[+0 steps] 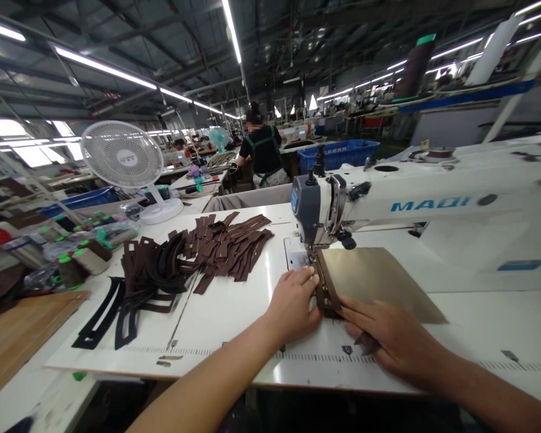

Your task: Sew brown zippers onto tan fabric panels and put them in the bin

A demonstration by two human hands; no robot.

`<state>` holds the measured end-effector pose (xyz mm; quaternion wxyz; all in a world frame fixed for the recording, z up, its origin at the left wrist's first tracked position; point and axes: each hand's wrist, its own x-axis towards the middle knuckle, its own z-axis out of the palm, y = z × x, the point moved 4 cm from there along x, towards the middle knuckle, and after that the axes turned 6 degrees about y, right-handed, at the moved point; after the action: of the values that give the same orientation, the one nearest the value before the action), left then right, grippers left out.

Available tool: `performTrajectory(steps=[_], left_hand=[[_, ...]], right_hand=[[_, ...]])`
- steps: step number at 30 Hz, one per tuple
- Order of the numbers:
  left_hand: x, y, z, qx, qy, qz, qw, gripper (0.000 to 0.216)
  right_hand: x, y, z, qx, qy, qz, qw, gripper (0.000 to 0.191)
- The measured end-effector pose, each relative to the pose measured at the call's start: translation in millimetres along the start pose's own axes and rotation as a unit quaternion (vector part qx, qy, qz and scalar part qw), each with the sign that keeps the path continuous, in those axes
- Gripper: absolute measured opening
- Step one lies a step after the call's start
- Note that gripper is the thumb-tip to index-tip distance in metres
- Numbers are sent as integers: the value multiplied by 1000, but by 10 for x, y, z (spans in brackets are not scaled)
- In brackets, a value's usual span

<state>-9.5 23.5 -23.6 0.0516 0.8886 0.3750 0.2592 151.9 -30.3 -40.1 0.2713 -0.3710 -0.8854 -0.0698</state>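
A white MAQI sewing machine (415, 201) stands on the white table (234, 300). Under its needle lies a narrow brown zipper strip (325, 288) along the left edge of a tan panel (379, 279). My left hand (293, 304) rests flat on the table with its fingertips pressed against the strip's left side. My right hand (388, 337) lies flat at the panel's near edge, its fingers stretched toward the strip's near end. Neither hand grips anything.
A heap of brown zipper strips (232, 243) and dark cut-out pieces (112, 316) lies at the left. Thread cones (83, 255) and a white desk fan (124, 159) stand beyond. A person in black works at a far table (262, 150). Blue crate (338, 153) behind the machine.
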Motion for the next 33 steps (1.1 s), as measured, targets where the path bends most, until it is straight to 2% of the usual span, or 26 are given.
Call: performTrajectory(steps=[14,24,30,33], left_hand=[[1,-7,-35,-14,-11,-6,1000,45],[-23,74,25,52,-44,-15,998,51],[-39,135,70,56,-16,-38,998,53],[-53,110,90,54,-6,-22,998,48]], right_hand=[[22,-10,-31,2,3,-16,1000,41],[99,-128,-114,-36,22,-31,999,45],[76,-203,-136,-50,51,-13,997,46],[60,-217,-128,-42,53,-16,998,45]])
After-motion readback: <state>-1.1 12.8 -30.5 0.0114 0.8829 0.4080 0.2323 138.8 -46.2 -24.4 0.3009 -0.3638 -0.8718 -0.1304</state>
